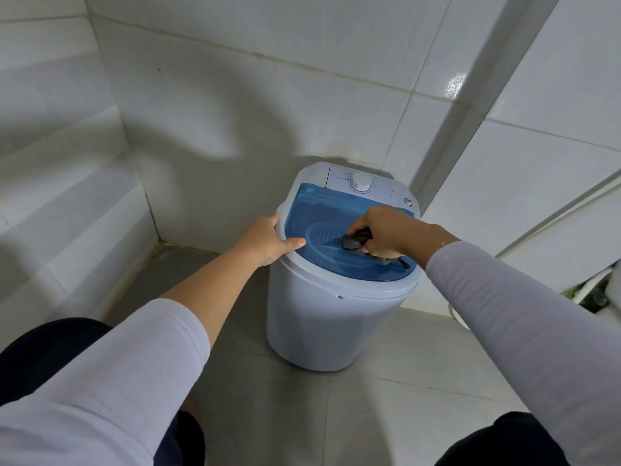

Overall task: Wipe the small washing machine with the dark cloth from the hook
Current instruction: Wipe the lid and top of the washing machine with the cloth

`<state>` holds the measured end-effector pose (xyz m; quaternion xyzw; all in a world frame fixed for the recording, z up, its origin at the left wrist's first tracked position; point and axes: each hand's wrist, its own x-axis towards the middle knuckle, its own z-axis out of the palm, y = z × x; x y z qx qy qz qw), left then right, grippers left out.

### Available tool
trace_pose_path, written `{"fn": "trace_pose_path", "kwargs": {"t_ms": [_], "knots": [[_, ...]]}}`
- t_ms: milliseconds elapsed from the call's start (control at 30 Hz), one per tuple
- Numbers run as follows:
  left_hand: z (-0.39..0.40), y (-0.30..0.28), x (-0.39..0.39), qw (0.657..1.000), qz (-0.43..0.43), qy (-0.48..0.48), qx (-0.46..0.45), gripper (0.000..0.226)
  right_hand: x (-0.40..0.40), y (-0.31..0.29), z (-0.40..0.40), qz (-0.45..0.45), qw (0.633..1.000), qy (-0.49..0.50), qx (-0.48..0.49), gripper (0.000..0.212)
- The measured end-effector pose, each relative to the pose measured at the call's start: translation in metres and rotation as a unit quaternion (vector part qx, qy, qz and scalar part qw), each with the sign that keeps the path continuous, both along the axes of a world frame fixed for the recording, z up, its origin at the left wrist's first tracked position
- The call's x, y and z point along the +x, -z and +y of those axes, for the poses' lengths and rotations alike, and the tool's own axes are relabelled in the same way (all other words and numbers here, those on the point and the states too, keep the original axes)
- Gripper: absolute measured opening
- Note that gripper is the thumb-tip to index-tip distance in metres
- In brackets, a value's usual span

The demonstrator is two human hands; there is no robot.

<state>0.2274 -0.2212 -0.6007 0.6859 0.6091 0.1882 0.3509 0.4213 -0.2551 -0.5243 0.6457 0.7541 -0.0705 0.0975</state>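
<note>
The small washing machine [332,317] is a white tub with a translucent blue lid [322,210] and a white dial [360,182] at the back; it stands on the floor in a tiled corner. My left hand [265,240] holds the machine's left rim, thumb lying along the lid's edge. My right hand [386,233] grips the dark cloth [354,242], bunched up, and presses it on the right half of the lid. Most of the cloth is hidden under my fingers.
White tiled walls [201,95] close in behind and to the left of the machine. A grey tiled floor [386,415] lies in front. At the right edge there is a white fixture with dark parts [601,297]. My dark-clothed knees sit at the bottom corners.
</note>
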Motion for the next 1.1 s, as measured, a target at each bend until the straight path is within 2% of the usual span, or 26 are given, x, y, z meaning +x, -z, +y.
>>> {"fn": "trace_pose_path", "kwargs": {"t_ms": [100, 333, 433, 533, 600, 800, 900, 1000, 1100], "knots": [[0.000, 0.000, 0.001, 1.000, 0.003, -0.002, -0.004, 0.072, 0.007, -0.003, -0.003, 0.009, 1.000, 0.025, -0.005, 0.041], [0.005, -0.001, 0.003, 0.999, 0.046, 0.004, -0.003, 0.073, 0.021, -0.018, -0.004, 0.094, 0.992, 0.079, -0.034, 0.035], [0.009, -0.004, 0.006, 0.997, 0.075, 0.004, 0.002, 0.075, 0.021, -0.028, -0.004, 0.226, 0.968, 0.111, -0.016, 0.036], [0.012, -0.010, 0.013, 0.996, 0.074, 0.020, 0.040, 0.076, 0.018, -0.028, -0.001, 0.358, 0.926, 0.123, 0.011, 0.029], [0.011, -0.015, 0.020, 0.994, 0.079, 0.035, 0.067, 0.074, 0.019, -0.021, 0.002, 0.404, 0.903, 0.143, 0.020, 0.025], [0.009, -0.016, 0.037, 0.990, 0.065, 0.076, 0.099, 0.052, 0.036, 0.000, 0.005, 0.297, 0.931, 0.200, 0.065, 0.040], [0.008, -0.016, 0.048, 0.988, 0.057, 0.085, 0.114, 0.046, 0.042, 0.001, 0.003, 0.292, 0.925, 0.223, 0.096, 0.041], [0.008, -0.018, 0.061, 0.986, 0.043, 0.090, 0.132, 0.043, 0.045, 0.005, 0.005, 0.327, 0.904, 0.240, 0.135, 0.018], [0.007, -0.020, 0.072, 0.984, 0.032, 0.088, 0.148, 0.038, 0.048, 0.007, 0.006, 0.346, 0.895, 0.251, 0.127, 0.024]]}}
